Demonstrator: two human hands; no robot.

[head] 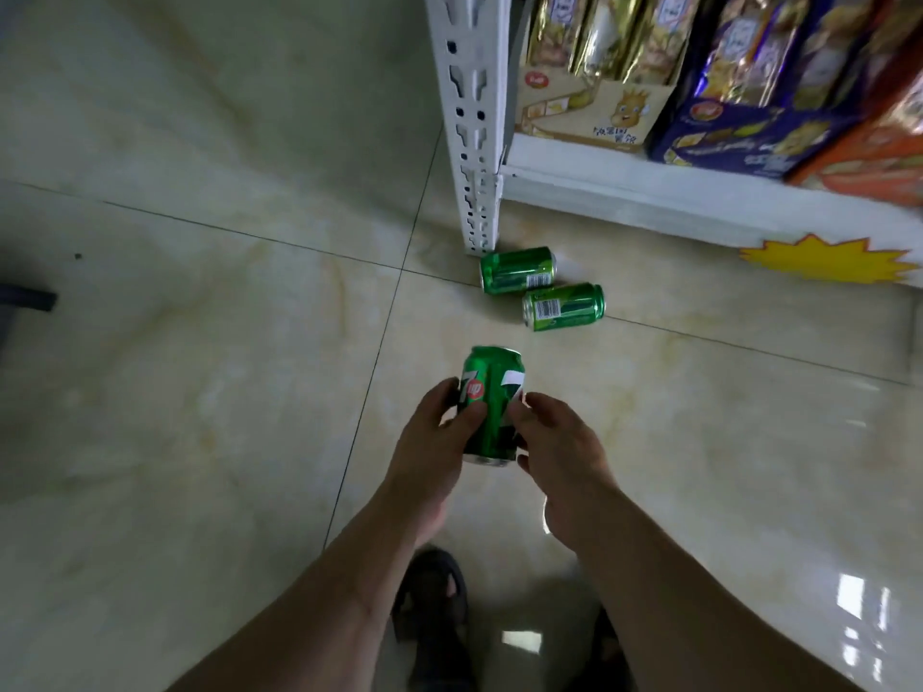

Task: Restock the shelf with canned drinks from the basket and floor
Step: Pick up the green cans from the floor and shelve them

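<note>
Between the two hands, in the head view, a green can [492, 404] is held above the floor [200, 342], tipped so that its silver end faces back toward the person. Fingers of the left hand [433, 444] curl round the can's left side, with the thumb [467, 417] laid across its printed front. The right hand [559, 452] comes in from the other side; its fingertips [522, 399] touch the can's right edge, bent only lightly, and whether they truly grip it I cannot tell.

Beyond the fingertips, farther from the person, two more green cans lie on their sides on the tiles. The nearer can [563, 307] shows a barcode and lies just past the held one, slightly to the right. The farther can [518, 270] lies just beside it, touching or nearly touching, right at the foot of the white shelf post [472, 117].

Up and to the right of the hands, the bottom shelf [649, 192] carries snack boxes: a tan box [589, 112] with gold packets, a blue box [739, 137] and an orange box [874, 152]. A yellow star-shaped tag [829, 259] sticks to the shelf's front edge.

Below the forearms, a dark sandal [434, 601] stands on the glossy floor.
</note>
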